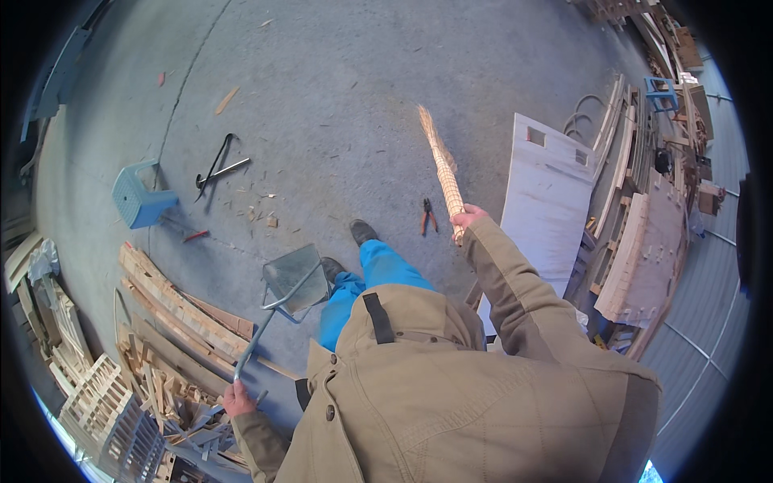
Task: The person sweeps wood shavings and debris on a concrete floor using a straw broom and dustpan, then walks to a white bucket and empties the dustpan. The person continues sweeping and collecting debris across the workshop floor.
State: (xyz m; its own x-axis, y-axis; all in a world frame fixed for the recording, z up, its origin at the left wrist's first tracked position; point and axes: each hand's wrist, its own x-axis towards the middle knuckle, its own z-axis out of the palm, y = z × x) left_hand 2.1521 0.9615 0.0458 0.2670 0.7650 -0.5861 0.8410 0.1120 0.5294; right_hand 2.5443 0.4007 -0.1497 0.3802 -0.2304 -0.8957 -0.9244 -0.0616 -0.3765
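Two bare hands are at work over a grey concrete floor (298, 88), each closed around something. The person's right hand (467, 217), stretched out ahead, grasps a straw-coloured broom (446, 175) near the lower end of its mesh-wrapped shaft; the frayed bristles point away from the body, and whether they touch the ground cannot be told. The left hand (238, 399), low and out to the side, grips the upper end of a bent metal tube handle (254, 342), which runs forward to a dark grey dustpan (295, 278). That pan sits just beside the person's left shoe, below blue trousers (390, 264), while the broom is ahead and to the right. Pliers with orange handles (429, 219) lie on the ground near the right hand, left of the broom. Farther left, a black pry bar (214, 167) and a hammer (229, 172) lie across each other, with small wood chips (271, 221) scattered near them. A blue plastic stool (142, 198) stands beyond, and a small red-handled tool (196, 236) lies near it. Curved wooden planks (181, 306) are stacked on the left, close to a heap of offcuts (189, 423). At right, a pale board with square cutouts (547, 197) lies beside more stacked timber (624, 153), near a corrugated wall (708, 298).
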